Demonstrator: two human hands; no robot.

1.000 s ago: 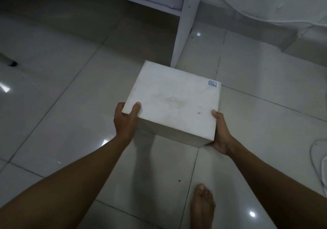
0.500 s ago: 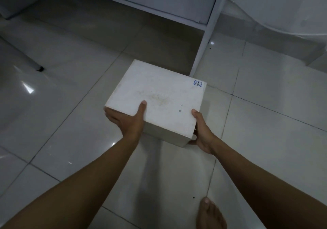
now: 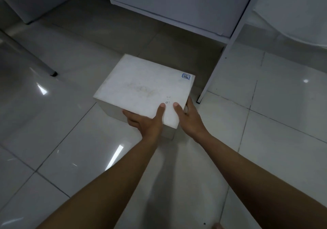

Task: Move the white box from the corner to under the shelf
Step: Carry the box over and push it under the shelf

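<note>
The white box, with a small blue sticker at its far right corner, is low over the tiled floor, just in front of the white shelf. Whether it touches the floor I cannot tell. My left hand grips its near edge, thumb on the lid and fingers under the front face. My right hand holds the near right corner, thumb on top and fingers along the right side. The shelf's right leg stands just right of the box.
Glossy white floor tiles lie all around. A thin metal leg with a black foot slants at the left. A white block sits at the back left, and a white rounded object at the back right.
The box has gone forward and down toward the shelf's underside. Both hands slid closer together onto its near right corner. My foot has nearly left the view.
</note>
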